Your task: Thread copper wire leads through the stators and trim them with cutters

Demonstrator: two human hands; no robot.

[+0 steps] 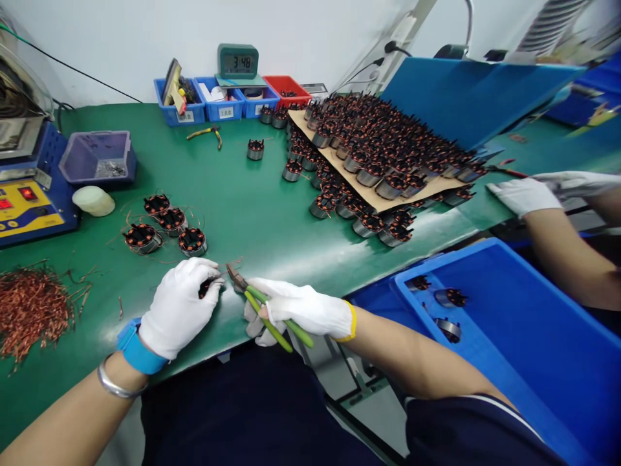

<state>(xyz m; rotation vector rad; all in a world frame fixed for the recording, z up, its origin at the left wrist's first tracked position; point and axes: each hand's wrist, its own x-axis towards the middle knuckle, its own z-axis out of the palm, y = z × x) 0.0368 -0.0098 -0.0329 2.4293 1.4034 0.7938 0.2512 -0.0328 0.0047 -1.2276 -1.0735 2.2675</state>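
Observation:
My left hand (pixel 182 307), in a white glove, is wrapped round a small wound motor stator (pixel 206 287), mostly hidden by the fingers, at the front of the green table. Just right of it, my right hand (pixel 295 310), also gloved, grips green-handled pliers (pixel 257 299). Their jaws point up and left, close to the stator; whether they touch a wire cannot be made out. Several stators with loose copper wires (pixel 172 221) stand behind my left hand.
Copper wire scraps (pixel 33 310) lie at the left by a purple bin (pixel 99 162). Many stators crowd a cardboard sheet (pixel 339 169) at the back right. A blue tub (pixel 524 336) is on the right. Beyond it, another person's gloved hand (pixel 526 196) shows.

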